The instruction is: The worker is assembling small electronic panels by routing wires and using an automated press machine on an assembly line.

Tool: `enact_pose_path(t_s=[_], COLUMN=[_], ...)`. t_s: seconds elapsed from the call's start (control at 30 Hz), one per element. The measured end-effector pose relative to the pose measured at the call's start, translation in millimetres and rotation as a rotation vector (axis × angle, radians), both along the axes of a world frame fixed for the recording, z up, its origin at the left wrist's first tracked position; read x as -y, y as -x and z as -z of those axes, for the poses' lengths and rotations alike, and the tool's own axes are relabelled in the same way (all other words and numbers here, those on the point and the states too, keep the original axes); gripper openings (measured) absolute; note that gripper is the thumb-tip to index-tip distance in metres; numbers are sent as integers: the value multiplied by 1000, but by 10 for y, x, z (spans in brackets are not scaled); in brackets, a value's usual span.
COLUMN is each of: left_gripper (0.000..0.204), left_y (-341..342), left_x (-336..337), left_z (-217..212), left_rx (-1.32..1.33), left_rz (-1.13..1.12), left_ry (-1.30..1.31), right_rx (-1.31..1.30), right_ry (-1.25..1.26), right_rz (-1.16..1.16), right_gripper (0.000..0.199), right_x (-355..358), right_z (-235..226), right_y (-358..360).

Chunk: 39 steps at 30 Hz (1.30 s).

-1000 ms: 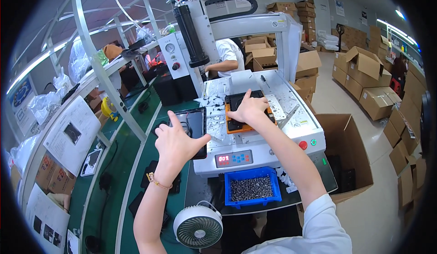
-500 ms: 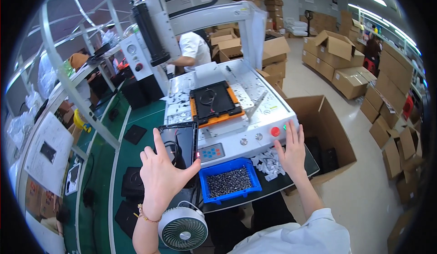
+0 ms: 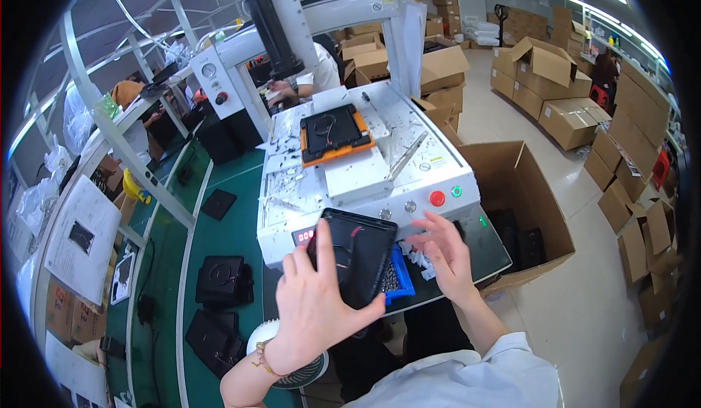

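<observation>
Black case is held at lower centre of the frame, tilted, hollow side showing, in front of the white machine. Grip is made by the left hand: fingers set wide, index run up the left edge, thumb by the lower right corner; rims seem used so the inside is left untouched. Contact behind the case is hidden, can't tell. Right hand is seen just right of the case, fingers loosely spread, nothing visible in them; probably kept free, just below the red button. Black panel is seated in the orange holder on the machine, upper centre; presumably located there by the frame, near the black cylinder. Blue bin of small metal parts is partly covered by the case; likely parked up front for short reach. Spare cases are piled on the green bench, lower left, probably for left-side access.
</observation>
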<state>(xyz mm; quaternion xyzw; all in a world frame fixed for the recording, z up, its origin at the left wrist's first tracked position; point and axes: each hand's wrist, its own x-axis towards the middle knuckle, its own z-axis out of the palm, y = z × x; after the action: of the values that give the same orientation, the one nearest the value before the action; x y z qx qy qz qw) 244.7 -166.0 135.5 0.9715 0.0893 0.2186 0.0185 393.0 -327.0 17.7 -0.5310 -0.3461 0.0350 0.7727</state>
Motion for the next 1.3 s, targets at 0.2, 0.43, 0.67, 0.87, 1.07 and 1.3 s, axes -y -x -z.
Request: enact_pose_path(t_s=[0.2,0.43,0.67,0.87,1.07,1.3], left_gripper=[120,80,109,111,110,93], left_y=[174,405,390,344,270,301], left_x=[205,-329,234,260,246,-116], left_z=[136,693,972,1129,1119,900], left_rx=[-96,98,-273,-219,-234,587], left_rz=[87,412,698,503,496,570], left_ry=[59,2179,2927,2801,2676,2335], right_rx=[-493,-629,-294,707,1133,1145], right_ry=[-113,-280,109,585,659,564], right_rz=[-527,-717,-684,-278,-191,-63], right_gripper=[48,61,54,40,18,21], right_x=[-3,198,243,183,44,375], right_z=[157,425,274,-331,-462,-818], right_y=[176,182,47,-2,-7,317])
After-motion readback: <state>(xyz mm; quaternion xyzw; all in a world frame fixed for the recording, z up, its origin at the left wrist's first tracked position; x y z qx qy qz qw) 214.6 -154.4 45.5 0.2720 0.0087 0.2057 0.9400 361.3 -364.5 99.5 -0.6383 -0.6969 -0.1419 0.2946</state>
